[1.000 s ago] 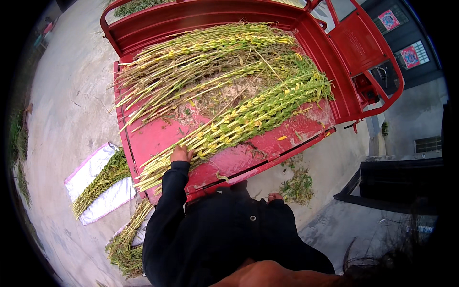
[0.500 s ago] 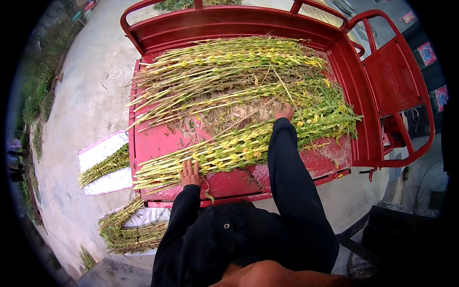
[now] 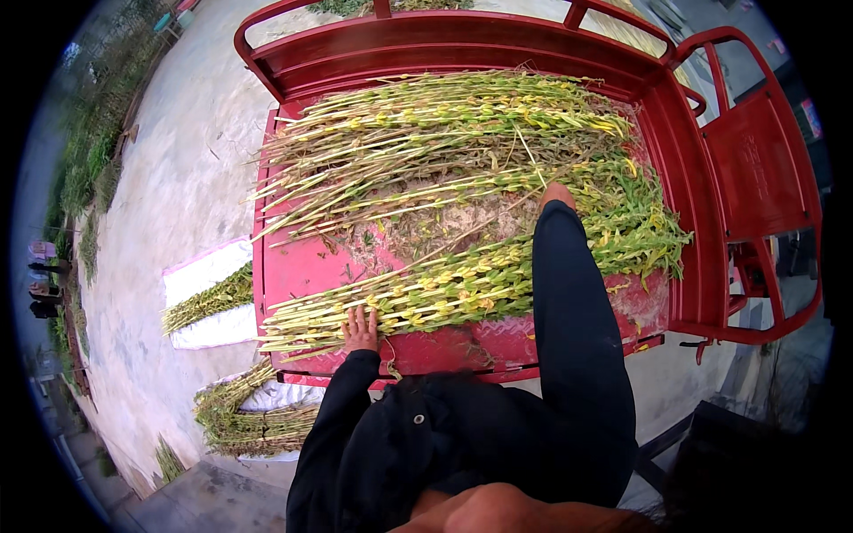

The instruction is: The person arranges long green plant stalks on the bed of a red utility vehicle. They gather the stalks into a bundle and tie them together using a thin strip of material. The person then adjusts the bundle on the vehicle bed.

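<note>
A red cart bed [image 3: 302,266] in front of me carries long green and yellow plant stalks in rows. My left hand [image 3: 361,330] lies flat, fingers spread, on the near bundle of stalks [image 3: 444,289] at the bed's front edge. My right hand [image 3: 556,193] reaches farther in, its fingers among the stalks of the middle pile [image 3: 462,169]; the black sleeve hides most of it. I cannot tell whether it grips any stalks.
The red cart rails [image 3: 444,27] rise at the back and a red seat frame [image 3: 764,178] at the right. On the concrete ground at the left lie white sacks [image 3: 200,280] with more stalk bundles [image 3: 249,426] on them. Grass borders the far left.
My right arm has come into view and stretched deep into the cart bed. My left hand stays on the near bundle. My view has shifted leftward.
</note>
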Tool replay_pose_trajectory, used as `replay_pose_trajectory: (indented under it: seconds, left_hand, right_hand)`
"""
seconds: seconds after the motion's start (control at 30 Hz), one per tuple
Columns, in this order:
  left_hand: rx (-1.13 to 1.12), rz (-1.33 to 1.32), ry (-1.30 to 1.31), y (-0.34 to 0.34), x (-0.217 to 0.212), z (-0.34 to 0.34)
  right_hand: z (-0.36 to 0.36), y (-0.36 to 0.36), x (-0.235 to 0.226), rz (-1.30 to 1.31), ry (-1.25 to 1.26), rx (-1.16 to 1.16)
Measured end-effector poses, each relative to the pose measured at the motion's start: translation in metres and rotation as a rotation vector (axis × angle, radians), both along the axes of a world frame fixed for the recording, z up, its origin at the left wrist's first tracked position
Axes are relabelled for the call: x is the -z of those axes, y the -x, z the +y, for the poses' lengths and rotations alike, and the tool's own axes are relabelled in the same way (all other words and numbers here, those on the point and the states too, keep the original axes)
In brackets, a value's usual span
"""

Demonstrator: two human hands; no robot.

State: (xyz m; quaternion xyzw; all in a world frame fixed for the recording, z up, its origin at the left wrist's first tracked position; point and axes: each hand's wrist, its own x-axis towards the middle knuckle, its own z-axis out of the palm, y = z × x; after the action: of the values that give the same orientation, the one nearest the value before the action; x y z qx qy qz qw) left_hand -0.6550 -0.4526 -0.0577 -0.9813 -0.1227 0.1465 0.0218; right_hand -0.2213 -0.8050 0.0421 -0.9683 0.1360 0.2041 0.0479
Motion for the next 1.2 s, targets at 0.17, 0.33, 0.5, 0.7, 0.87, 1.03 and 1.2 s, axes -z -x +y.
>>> replay_pose_trajectory:
  seconds: [0.17,0.33,0.5,0.7,0.87,1.03,1.2]
  left_hand:
    - [-0.014,-0.064,0.180,-0.013,-0.005,-0.005]
    - [-0.022,-0.116,0.141,-0.001,0.006,-0.001]
    - [-0.011,-0.178,0.095,0.002,0.017,-0.001]
    - [-0.037,-0.195,0.162,0.001,0.011,0.000]
    - [-0.045,-0.182,0.178,-0.002,0.009,0.002]
    - [-0.053,-0.182,0.195,-0.002,0.009,0.000]
    - [-0.047,-0.213,0.144,0.005,0.021,0.000]
  right_hand:
    - [-0.075,-0.038,-0.036,-0.514,-0.158,0.024]
    - [-0.058,-0.050,-0.125,-1.017,-0.701,-0.064]
    - [-0.005,-0.026,-0.210,-1.195,-1.602,0.087]
    - [0.025,0.005,-0.046,-0.397,-1.708,0.862]
    - [0.072,0.061,0.086,-0.130,-1.287,1.374]
    - [0.105,0.060,0.082,0.245,-1.625,1.152]
    - [0.123,0.024,-0.009,0.129,-2.140,0.853]
